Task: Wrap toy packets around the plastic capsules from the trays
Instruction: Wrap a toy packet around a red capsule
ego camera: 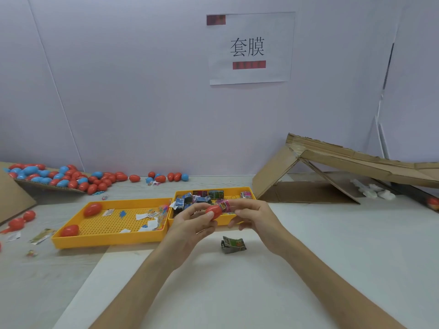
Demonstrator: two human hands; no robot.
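One crumpled toy packet [234, 244] lies loose on the white table [332, 257], just below centre. Above it, the left hand [190, 224] has its grip curled round a red capsule [213, 211]. The capsule's long axis runs roughly left to right across the frame, and its right end meets a pink packet [226, 206] pinched by the fingertips of the right hand [254, 219]. Behind them two yellow trays sit side by side: the left tray [107, 238] holds two red capsules and paper scraps, the right tray [237, 189] a jumble of packets. At far left, red and blue capsules [59, 176] are heaped on cardboard; a cardboard ramp [356, 160] leans at right.
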